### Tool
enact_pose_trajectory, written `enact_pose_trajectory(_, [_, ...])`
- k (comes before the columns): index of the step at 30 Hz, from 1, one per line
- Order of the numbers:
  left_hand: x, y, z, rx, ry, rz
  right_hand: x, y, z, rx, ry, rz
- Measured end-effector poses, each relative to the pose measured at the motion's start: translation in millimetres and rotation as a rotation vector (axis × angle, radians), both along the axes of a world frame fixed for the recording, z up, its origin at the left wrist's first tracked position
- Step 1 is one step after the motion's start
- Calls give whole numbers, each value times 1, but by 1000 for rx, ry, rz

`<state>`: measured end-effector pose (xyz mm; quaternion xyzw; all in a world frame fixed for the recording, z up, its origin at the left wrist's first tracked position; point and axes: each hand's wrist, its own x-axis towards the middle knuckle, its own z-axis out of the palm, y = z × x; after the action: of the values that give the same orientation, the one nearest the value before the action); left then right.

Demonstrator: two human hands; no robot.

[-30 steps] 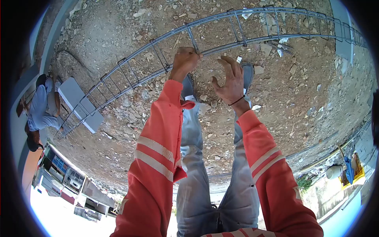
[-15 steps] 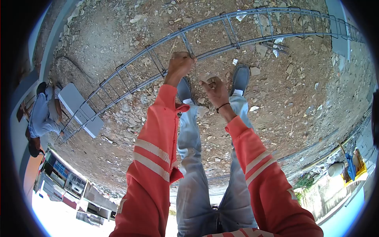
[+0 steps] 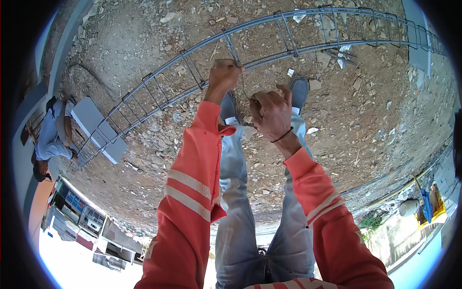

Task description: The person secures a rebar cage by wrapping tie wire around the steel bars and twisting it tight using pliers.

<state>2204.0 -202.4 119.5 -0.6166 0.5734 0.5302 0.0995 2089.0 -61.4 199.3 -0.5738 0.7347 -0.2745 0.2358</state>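
A long steel rebar cage (image 3: 168, 102), with two visible long bars joined by stirrups, arcs across the view above my feet. My left hand (image 3: 224, 77) is closed at its near bar, beside a stirrup; the fingertips are partly hidden. Lower and to the right, my right hand (image 3: 273, 114) is apart from the cage. Its thumb and index finger are pinched while another finger sticks out. A thin wire (image 3: 244, 86) runs from near my left hand down to the pinched fingers.
Grey blocks support the cage at left (image 3: 91, 113) and right (image 3: 417, 38). A co-worker (image 3: 53, 132) crouches by the left end. Thin dark rods (image 3: 342, 56) lie under the cage on rubble-strewn ground (image 3: 365, 111). A white bucket (image 3: 409, 207) stands at lower right.
My right hand has turned over, its back now facing up, and the wire between the hands now shows. My left hand stays at the bar. The co-worker's arm has shifted slightly.
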Motion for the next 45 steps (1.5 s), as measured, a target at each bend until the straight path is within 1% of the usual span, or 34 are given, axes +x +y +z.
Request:
enact_pose_trajectory(1, [-1, -1, 2, 1, 2, 0, 7, 4, -3, 1, 2, 0])
enact_pose_trajectory(3, [-2, 0, 8, 31, 22, 47, 33, 29, -17, 409, -456, 50])
enact_pose_trajectory(4, [-3, 3, 9, 30, 29, 48, 50, 61, -39, 408, -439, 53])
enact_pose_trajectory(5, [-1, 8, 8, 41, 36, 46, 48, 65, -44, 409, -434, 55])
enact_pose_trajectory(7, [4, 8, 3, 42, 37, 39, 42, 59, -44, 700, -915, -377])
enact_pose_trajectory(8, [5, 8, 0, 39, 32, 48, 39, 56, -45, 681, -1164, -496])
enact_pose_trajectory(9, [3, 8, -3, 39, 33, 58, 35, 51, -35, 678, -1161, -496])
enact_pose_trajectory(11, [0, 2, -2, 38, 42, 71, 27, 49, -14, 225, -1075, -731])
enact_pose_trajectory(13, [1, -1, -3, 28, 42, 89, -6, 54, -16, 151, -884, -919])
enact_pose_trajectory(15, [4, 3, -7, 1, 33, 46, -42, 53, -17, 2, -595, -1010])
enact_pose_trajectory(17, [3, 3, -6, 7, 36, 51, -78, 55, -17, 53, -252, -932])
enact_pose_trajectory(18, [2, 3, -5, 10, 38, 56, -89, 47, -13, 57, -246, -933])
enact_pose_trajectory(20, [2, 4, -6, 16, 36, 52, -108, 21, -5, 95, -135, -678])
enact_pose_trajectory(22, [2, 1, -2, 13, 30, 50, -123, -12, -16, 61, -105, -510])
enact_pose_trajectory(24, [0, 0, 3, 24, 2, 5, -136, -42, -37, 90, -88, -376])
enact_pose_trajectory(25, [2, 1, 1, 28, -1, 6, -146, -53, -58, 94, -90, -375])
enact_pose_trajectory(26, [2, 2, -4, 8, 4, 6, -161, -62, -81, 269, -203, -225])
enact_pose_trajectory(27, [1, 1, -3, -12, 11, 6, -165, -70, -86, 443, -315, -72])
enact_pose_trajectory(28, [0, 1, -2, -9, 10, 7, -168, -71, -87, 446, -315, -72])
enact_pose_trajectory(30, [0, 0, 2, 10, -11, 11, -176, -80, -82, 197, 31, 104])
enact_pose_trajectory(31, [1, 1, 0, 12, -11, 14, -173, -83, -74, 199, 31, 108])
enact_pose_trajectory(33, [2, 3, -3, -9, 27, 28, -165, -85, -55, 156, -236, -167])
enact_pose_trajectory(34, [1, 4, -3, -10, 29, 33, -162, -88, -44, 156, -235, -162])
enact_pose_trajectory(36, [1, 4, -5, 8, 28, 61, -153, -96, -25, 200, -881, -288])
enact_pose_trajectory(37, [2, 5, -5, 9, 23, 64, -141, -104, -20, 203, -886, -285])
enact_pose_trajectory(39, [0, 5, -5, -8, -24, 48, -112, -117, -15, 440, -853, -339])
enact_pose_trajectory(42, [-2, 9, -5, -79, 43, 88, -80, -124, -85, 335, -870, -359])
enact_pose_trajectory(43, [-2, 8, -8, -82, 41, 85, -67, -121, -97, 331, -873, -360])
enact_pose_trajectory(45, [3, 10, -17, -69, 132, 129, -45, -116, -111, 242, -288, -258])
